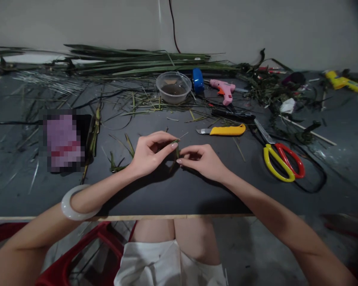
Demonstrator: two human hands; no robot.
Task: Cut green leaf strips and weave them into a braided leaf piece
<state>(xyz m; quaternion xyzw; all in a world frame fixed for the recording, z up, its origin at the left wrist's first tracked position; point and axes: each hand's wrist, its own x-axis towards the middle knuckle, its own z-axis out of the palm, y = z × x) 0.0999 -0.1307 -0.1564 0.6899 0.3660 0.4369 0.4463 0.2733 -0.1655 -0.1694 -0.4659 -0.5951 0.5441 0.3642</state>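
Between my two hands is a small piece of green leaf strip [177,151], partly hidden by the fingers. My left hand [150,154] pinches its upper end between thumb and fingertips. From the other side, my right hand [201,159] closes its thumb and forefinger on the lower part of the same strip. Both hands are just above the dark table [179,198]. Beside my left hand lie a few folded leaf scraps [116,166]. Beyond my right hand is a yellow utility knife [228,130] with its blade toward the left.
Scissors [279,161] with yellow and red handles lie at the right. Farther back are a clear plastic bowl [173,93], a blue tape roll [198,80], a pink glue gun [225,90] and long green leaves [143,65]. A blurred phone [64,141] lies at the left.
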